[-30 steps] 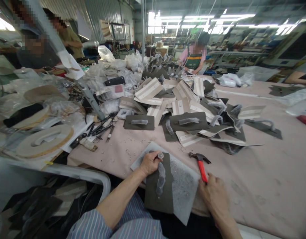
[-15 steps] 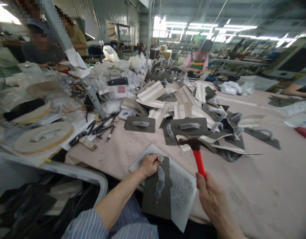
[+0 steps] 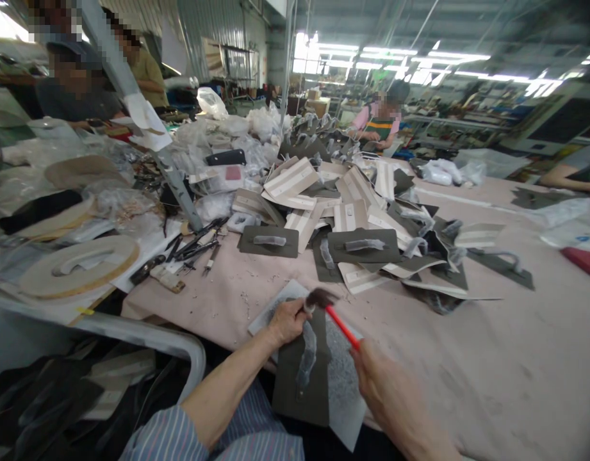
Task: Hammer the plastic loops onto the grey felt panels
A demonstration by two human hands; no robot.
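My left hand is closed round a short metal punch, held upright at the far end of a dark grey-green panel. A strap handle wrapped in clear film runs along this panel. Beneath it lies a grey speckled slab at the table's near edge. My right hand grips the red handle of a hammer. The hammer's dark head is at the top of the punch; whether they touch I cannot tell. The punch's lower end is hidden by my fingers.
Beyond the slab lies a heap of similar panels with wrapped handles. Pliers and other tools, rolls of tape and plastic bags lie leftward. A plastic bin with dark pieces stands at lower left. Co-workers sit around the table.
My right hand has swung the hammer down and left, from above the table right of the slab to the punch. My left hand keeps its place on the panel.
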